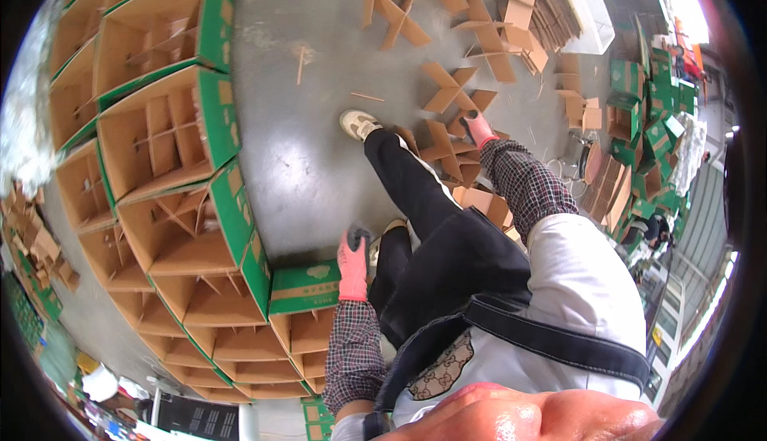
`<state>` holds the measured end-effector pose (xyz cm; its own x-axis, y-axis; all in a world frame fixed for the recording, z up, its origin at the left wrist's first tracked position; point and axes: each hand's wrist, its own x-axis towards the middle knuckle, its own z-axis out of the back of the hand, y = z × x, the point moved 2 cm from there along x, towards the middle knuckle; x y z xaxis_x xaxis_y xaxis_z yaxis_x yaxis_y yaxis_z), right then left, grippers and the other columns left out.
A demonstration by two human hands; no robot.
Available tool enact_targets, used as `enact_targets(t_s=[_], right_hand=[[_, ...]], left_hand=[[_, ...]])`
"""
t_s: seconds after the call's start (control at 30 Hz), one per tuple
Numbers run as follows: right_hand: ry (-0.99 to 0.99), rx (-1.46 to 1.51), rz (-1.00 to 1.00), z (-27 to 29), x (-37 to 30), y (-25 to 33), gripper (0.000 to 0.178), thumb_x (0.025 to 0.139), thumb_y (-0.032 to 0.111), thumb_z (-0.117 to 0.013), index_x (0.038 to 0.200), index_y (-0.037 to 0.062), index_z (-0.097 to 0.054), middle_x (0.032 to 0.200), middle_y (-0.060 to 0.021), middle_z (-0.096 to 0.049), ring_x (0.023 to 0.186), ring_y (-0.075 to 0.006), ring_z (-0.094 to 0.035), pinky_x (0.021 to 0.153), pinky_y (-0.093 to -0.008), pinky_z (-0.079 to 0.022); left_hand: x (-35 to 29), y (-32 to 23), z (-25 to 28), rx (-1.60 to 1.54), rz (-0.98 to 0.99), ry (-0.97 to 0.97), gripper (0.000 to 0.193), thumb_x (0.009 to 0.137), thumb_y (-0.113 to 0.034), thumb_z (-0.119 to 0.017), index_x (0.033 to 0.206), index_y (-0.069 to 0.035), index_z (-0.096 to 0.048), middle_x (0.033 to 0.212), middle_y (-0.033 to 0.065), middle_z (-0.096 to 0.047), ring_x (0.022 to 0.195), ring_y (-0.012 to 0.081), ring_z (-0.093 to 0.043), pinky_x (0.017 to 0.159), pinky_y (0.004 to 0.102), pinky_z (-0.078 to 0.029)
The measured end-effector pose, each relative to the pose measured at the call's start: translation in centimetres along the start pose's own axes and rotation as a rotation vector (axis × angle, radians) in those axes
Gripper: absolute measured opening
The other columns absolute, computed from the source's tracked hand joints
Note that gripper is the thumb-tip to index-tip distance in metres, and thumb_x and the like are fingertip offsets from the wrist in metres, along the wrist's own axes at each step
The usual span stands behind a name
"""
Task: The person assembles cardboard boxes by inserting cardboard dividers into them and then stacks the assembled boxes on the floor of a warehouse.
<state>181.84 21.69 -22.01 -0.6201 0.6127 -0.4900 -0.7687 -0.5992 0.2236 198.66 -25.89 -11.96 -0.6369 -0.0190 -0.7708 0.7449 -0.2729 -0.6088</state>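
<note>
Your right hand [478,129], gloved in pink and grey, is out over the floor [280,161] at a crossed cardboard divider [439,152]. Your fingers overlap the cardboard there, so I cannot tell whether your grip holds a piece or only lies against it. Your left hand [352,261] hangs beside your leg, near a green carton [305,288]; its fingers look bent, but how narrow that grip is, I cannot tell. More crossed dividers [449,88] lie ahead of you, and open green boxes [217,113] with brown insides stand in rows on your left.
</note>
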Motion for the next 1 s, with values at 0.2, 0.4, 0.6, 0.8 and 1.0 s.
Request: enact_targets(t_s=[0.2, 0.4, 0.6, 0.8, 1.0], right_hand=[[0.214, 0.039, -0.130, -7.1, 9.3, 8.4, 0.064, 0.075, 0.034, -0.063, 0.128, 0.0093, -0.035, 0.096, -0.0130, -0.059, 0.056, -0.0188, -0.058, 0.049, -0.0297, -0.048], [0.408, 0.461, -0.425, -7.7, 16.6, 5.7, 0.047, 0.077, 0.030, -0.061, 0.118, 0.0100, -0.048, 0.097, -0.0091, -0.059, 0.055, -0.0175, -0.057, 0.046, -0.0301, -0.047], [0.335, 0.353, -0.203, -4.4, 10.6, 3.7, 0.042, 0.085, 0.020, -0.052, 0.125, 0.0102, -0.043, 0.108, -0.0045, -0.056, 0.065, -0.0144, -0.057, 0.051, -0.0241, -0.047], [0.126, 0.386, 0.061, 6.3, 1.2, 5.5, 0.037, 0.087, 0.023, -0.050, 0.121, 0.0088, -0.048, 0.115, -0.0055, -0.052, 0.097, -0.0160, -0.053, 0.082, -0.0296, -0.043], [0.233, 0.613, 0.278, 9.3, -6.5, 17.3, 0.043, 0.086, 0.026, -0.052, 0.125, 0.0098, -0.045, 0.118, -0.0061, -0.049, 0.099, -0.0187, -0.050, 0.081, -0.0294, -0.042]], left_hand=[[18.5, -9.3, -7.9, 0.197, -0.058, 0.000, 0.059, 0.076, -0.032, -0.060, 0.124, -0.007, -0.038, 0.118, 0.0171, -0.048, 0.108, 0.0309, -0.048, 0.091, 0.0360, -0.038], [28.5, -10.1, -25.4, 0.964, -0.214, 0.467, 0.061, 0.068, -0.042, -0.065, 0.116, -0.009, -0.049, 0.093, 0.0082, -0.062, 0.093, 0.0238, -0.058, 0.074, 0.0340, -0.047], [30.9, -8.5, -22.5, 0.722, -0.207, 0.138, 0.019, 0.074, -0.013, -0.048, 0.068, -0.009, -0.066, 0.073, 0.0112, -0.063, 0.071, 0.0250, -0.063, 0.056, 0.0361, -0.048], [20.4, -13.6, -11.2, 0.084, -0.321, -0.374, 0.024, 0.073, -0.016, -0.051, 0.096, -0.013, -0.057, 0.081, 0.0093, -0.059, 0.072, 0.0273, -0.057, 0.066, 0.0370, -0.046], [1.3, -11.6, 3.4, -0.393, -0.389, -0.737, 0.031, 0.071, -0.006, -0.057, 0.102, -0.013, -0.056, 0.098, 0.0121, -0.053, 0.085, 0.0320, -0.053, 0.073, 0.0372, -0.045]])
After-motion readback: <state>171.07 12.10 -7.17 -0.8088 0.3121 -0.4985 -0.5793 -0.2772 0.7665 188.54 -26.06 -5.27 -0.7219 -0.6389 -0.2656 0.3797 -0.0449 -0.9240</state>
